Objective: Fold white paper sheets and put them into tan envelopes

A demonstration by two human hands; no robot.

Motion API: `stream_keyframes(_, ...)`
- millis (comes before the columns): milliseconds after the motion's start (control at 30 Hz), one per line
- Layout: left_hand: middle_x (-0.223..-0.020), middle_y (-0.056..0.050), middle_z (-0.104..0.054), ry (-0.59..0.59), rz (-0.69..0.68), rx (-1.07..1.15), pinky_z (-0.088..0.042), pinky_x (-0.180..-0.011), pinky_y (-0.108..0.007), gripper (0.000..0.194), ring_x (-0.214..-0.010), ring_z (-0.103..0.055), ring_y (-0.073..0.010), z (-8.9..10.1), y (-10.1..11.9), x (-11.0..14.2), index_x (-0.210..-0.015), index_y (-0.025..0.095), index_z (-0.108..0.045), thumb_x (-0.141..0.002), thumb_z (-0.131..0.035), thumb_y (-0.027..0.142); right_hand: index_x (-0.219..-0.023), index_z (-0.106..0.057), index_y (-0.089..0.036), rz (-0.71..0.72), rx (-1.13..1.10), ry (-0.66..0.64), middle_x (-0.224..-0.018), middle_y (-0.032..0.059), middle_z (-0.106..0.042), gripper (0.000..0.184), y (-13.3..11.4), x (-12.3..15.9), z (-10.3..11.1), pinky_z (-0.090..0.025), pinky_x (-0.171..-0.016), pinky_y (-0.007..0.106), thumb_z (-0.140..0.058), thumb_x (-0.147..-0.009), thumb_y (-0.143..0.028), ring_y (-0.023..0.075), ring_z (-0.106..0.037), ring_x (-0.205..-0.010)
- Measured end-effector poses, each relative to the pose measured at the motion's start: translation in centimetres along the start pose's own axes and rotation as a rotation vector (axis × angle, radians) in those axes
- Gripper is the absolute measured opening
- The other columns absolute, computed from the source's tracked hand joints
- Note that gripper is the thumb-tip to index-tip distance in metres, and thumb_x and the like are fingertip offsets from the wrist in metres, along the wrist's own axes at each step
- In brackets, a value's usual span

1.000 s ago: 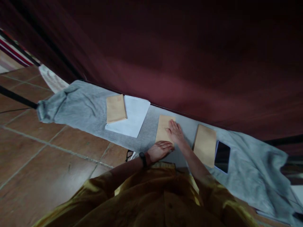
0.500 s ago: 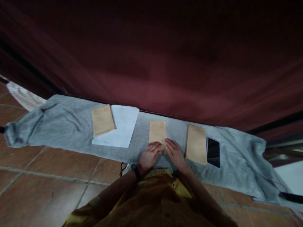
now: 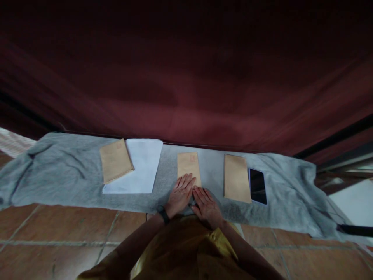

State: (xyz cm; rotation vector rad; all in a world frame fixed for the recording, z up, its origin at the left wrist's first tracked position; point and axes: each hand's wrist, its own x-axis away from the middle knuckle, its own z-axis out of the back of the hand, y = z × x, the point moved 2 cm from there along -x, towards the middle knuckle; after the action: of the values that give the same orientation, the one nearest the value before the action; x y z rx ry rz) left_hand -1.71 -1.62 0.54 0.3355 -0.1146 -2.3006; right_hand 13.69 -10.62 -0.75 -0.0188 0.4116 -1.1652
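A brown paper envelope (image 3: 188,163) with a small red mark near its top corner lies in front of me on the grey cloth. My left hand (image 3: 181,193) rests flat across its lower part, fingers stretched out. At the envelope's near right corner lies my right hand (image 3: 206,204), its fingers extended and the fingertips close to the left hand. The envelope's near edge is hidden under the hands. A dark watch (image 3: 163,213) is on my left wrist.
On the left, a stack of brown envelopes (image 3: 116,161) partly covers white paper sheets (image 3: 145,167). To the right, another stack of brown envelopes (image 3: 237,179) lies beside a phone (image 3: 258,186). A dark red curtain (image 3: 186,97) hangs behind the cloth-covered surface (image 3: 70,171).
My left hand has flattened and spread over the envelope's lower part. The right hand has slid down toward me, to its near corner. The whole view has shifted a little.
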Motion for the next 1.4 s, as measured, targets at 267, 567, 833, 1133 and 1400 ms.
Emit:
stream_keyframes(267, -0.167, -0.010, -0.031, -0.049, 0.048, 0.011, -0.020, -0.125, -0.056, 0.057, -0.155, -0.027, -0.0296, -1.7, -2.4, -7.0, -0.157, 0.024, -0.039, -0.104, -0.039, 0.046, -0.157, -0.042, -0.025, -0.022, -0.017, -0.049, -0.162, 0.0094, -0.041, 0.056, -0.4, -0.4, 0.9, -0.037, -0.122, 0.047, -0.052, -0.104, -0.041, 0.0257, -0.046, -0.145)
stream_keyframes(567, -0.165, -0.013, -0.036, -0.032, 0.163, 0.014, -0.017, -0.125, -0.058, 0.065, -0.156, -0.024, -0.0314, -2.6, -3.3, -11.5, -0.158, 0.021, -0.038, -0.103, -0.037, 0.056, -0.157, -0.040, -0.027, -0.021, 0.002, -0.071, -0.164, 0.0104, -0.037, 0.056, -0.4, -0.5, 1.0, -0.036, -0.121, 0.048, -0.053, -0.104, -0.040, 0.0269, -0.044, -0.147)
stream_keyframes(833, -0.165, -0.009, -0.037, -0.073, 0.075, 0.012, -0.022, -0.124, -0.056, 0.056, -0.155, -0.027, -0.0292, -2.1, -3.2, -9.0, -0.156, 0.024, -0.041, -0.105, -0.033, 0.046, -0.155, -0.044, -0.026, -0.025, -0.001, -0.037, -0.162, 0.0112, -0.041, 0.055, -0.5, -0.3, 0.7, -0.035, -0.121, 0.050, -0.054, -0.103, -0.041, 0.0278, -0.045, -0.146)
stream_keyframes(1133, -0.164, -0.003, -0.039, -0.044, 0.010, -0.004, -0.025, -0.125, -0.055, 0.051, -0.155, -0.027, -0.0244, -1.3, -1.1, -2.0, -0.157, 0.028, -0.038, -0.107, -0.031, 0.034, -0.147, -0.054, -0.019, -0.013, 0.007, 0.005, -0.154, 0.0124, -0.052, 0.049, -0.3, -0.2, -0.3, -0.037, -0.120, 0.051, -0.051, -0.103, -0.040, 0.0286, -0.049, -0.142)
stream_keyframes(1400, -0.162, -0.017, -0.040, 0.110, 0.200, -0.010, -0.040, -0.118, -0.050, 0.054, -0.150, -0.039, -0.0293, -0.4, -0.2, 3.1, -0.153, 0.015, -0.043, -0.105, -0.040, 0.040, -0.158, -0.038, -0.015, -0.010, 0.016, 0.042, -0.159, 0.0134, -0.045, 0.061, -0.5, 0.0, 0.1, -0.033, -0.123, 0.047, -0.049, -0.102, -0.037, 0.0261, -0.044, -0.147)
